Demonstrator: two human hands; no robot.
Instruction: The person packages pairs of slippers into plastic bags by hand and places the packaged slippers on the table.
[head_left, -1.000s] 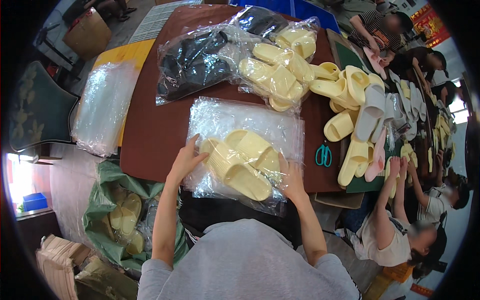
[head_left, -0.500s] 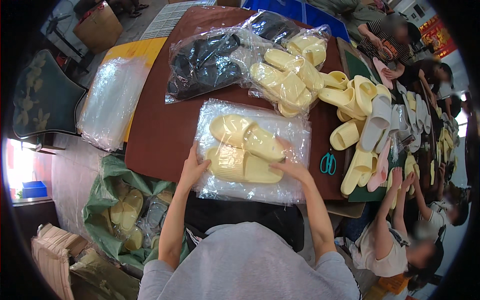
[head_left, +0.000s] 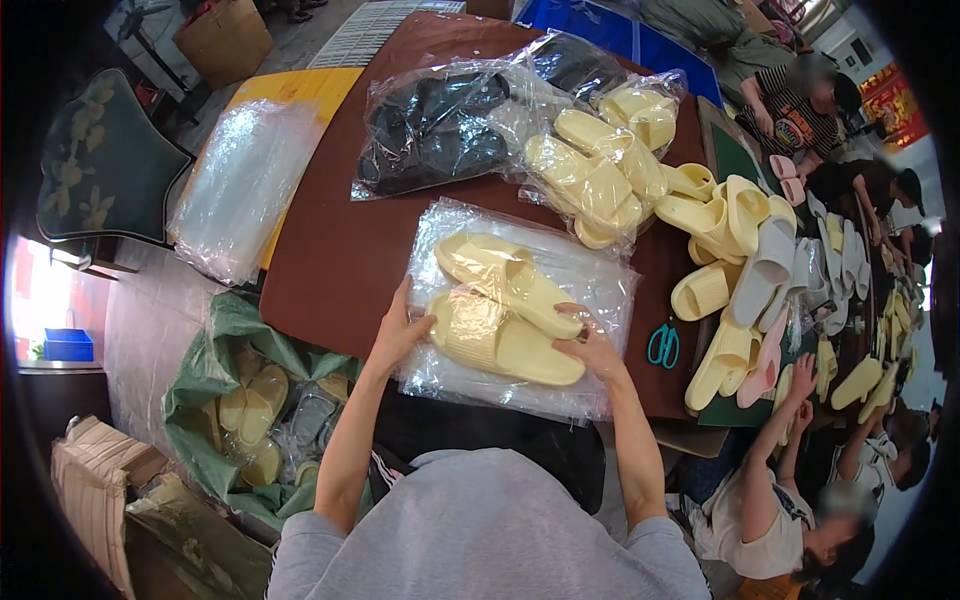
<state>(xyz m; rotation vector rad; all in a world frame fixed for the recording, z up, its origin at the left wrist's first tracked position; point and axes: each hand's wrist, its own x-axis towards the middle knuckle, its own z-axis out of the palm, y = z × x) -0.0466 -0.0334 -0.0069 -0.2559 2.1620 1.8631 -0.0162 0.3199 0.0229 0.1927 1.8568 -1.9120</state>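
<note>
A pair of pale yellow slippers [head_left: 510, 337] lies side by side in front of me, toes left and heels right. Shiny clear film covers at least their toe halves; how far it reaches over the heels I cannot tell. Beneath them is a flat stack of clear plastic bags [head_left: 600, 275]. My left hand [head_left: 402, 330] is closed at the toe end, fingers on the film's left edge and thumb by the lower slipper. At the heel end, my right hand [head_left: 592, 347] grips the slippers, fingers over the upper heel and thumb near the lower one.
Bagged black slippers [head_left: 430, 130] and bagged yellow slippers [head_left: 590, 170] lie beyond. Teal-handled scissors [head_left: 663, 346] and loose slippers [head_left: 725, 215] are to the right, near co-workers. More clear bags [head_left: 245, 185] lie left; a green sack [head_left: 215, 370] with bagged slippers stands below.
The view has shifted and turned slightly. My hands remain at the two ends of the slippers, whose heels now sit a little farther right and nearer me.
</note>
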